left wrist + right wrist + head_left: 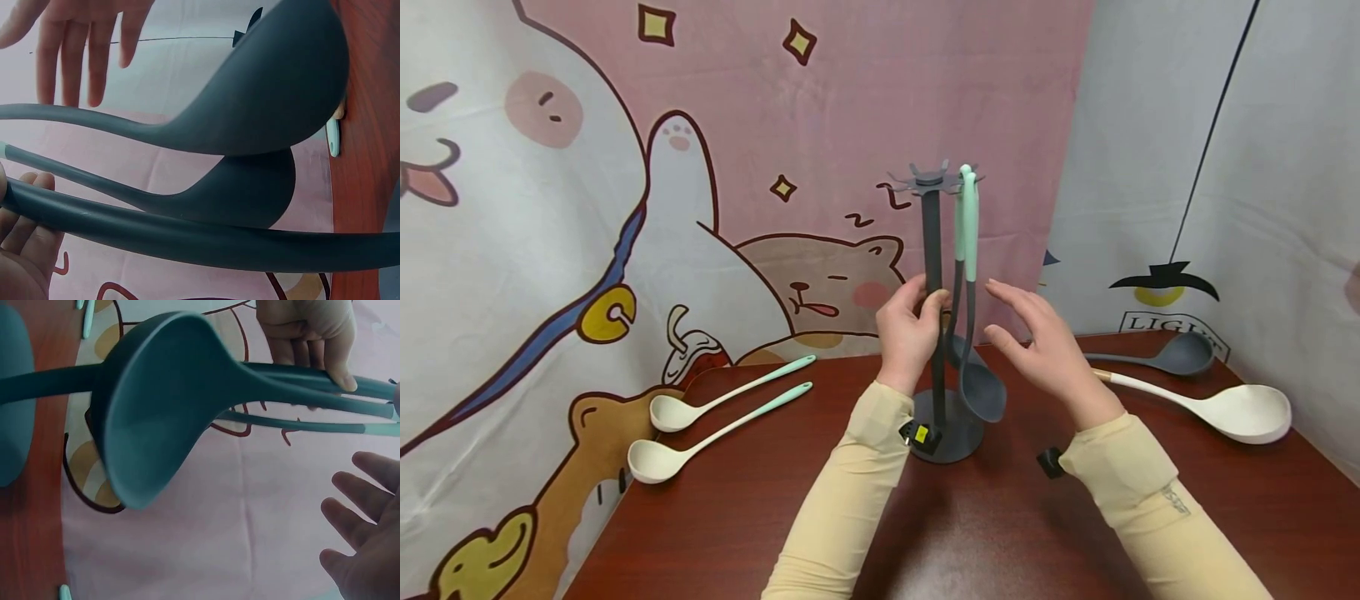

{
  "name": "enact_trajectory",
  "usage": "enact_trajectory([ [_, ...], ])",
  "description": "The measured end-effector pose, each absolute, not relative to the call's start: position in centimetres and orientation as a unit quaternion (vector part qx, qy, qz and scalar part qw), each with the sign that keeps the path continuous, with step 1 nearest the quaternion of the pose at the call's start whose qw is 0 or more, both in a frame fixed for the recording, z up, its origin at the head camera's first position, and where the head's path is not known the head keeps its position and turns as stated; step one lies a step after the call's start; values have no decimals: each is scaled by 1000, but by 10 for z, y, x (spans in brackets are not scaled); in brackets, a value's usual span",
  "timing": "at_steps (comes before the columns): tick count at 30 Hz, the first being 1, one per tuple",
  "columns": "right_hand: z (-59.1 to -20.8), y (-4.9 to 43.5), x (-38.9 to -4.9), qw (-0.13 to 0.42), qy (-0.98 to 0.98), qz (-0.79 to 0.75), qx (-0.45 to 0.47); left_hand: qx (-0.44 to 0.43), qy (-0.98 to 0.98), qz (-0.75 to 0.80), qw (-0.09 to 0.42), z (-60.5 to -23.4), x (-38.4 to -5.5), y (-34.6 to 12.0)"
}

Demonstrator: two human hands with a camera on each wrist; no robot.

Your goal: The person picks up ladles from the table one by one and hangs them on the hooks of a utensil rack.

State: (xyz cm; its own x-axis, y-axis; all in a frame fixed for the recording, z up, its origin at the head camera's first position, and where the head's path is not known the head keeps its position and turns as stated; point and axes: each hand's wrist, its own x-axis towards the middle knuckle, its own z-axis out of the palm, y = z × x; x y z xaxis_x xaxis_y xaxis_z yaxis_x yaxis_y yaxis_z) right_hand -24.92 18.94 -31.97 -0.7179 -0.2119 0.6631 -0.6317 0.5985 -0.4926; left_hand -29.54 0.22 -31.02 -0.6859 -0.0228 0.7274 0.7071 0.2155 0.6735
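Observation:
A dark grey utensil stand (933,242) with a round base and a ring of hooks on top rises from the table. My left hand (912,333) grips its pole at mid-height, thumb and fingers wrapped around it. From the hooks on the right side hang two dark grey ladles with mint green handles; the nearer ladle (982,392) partly hides the farther ladle (262,187). My right hand (1041,346) is held just right of them, fingers extended and apart, holding nothing. In the right wrist view, a gap shows between its fingertips and the handles.
On the table's left lie two cream ladles with mint handles, an upper ladle (677,412) and a lower ladle (658,461). At the right are another dark grey ladle (1183,354) and a large white ladle (1247,412). A printed cloth (820,100) hangs behind the table (1000,517).

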Motion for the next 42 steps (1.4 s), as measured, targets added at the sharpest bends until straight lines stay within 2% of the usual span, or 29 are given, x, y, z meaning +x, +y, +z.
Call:
enact_trajectory([
  [17, -342, 214, -246, 224, -867, 353, 273, -238, -720, -571, 314, -310, -295, 1],
  [36, -373, 241, -242, 200, -884, 343, 246, -226, -715, -627, 210, -303, -293, -5],
  [42, -384, 252, -241, 192, -893, 337, 228, -222, -712, -637, 198, -302, -293, -4],
])
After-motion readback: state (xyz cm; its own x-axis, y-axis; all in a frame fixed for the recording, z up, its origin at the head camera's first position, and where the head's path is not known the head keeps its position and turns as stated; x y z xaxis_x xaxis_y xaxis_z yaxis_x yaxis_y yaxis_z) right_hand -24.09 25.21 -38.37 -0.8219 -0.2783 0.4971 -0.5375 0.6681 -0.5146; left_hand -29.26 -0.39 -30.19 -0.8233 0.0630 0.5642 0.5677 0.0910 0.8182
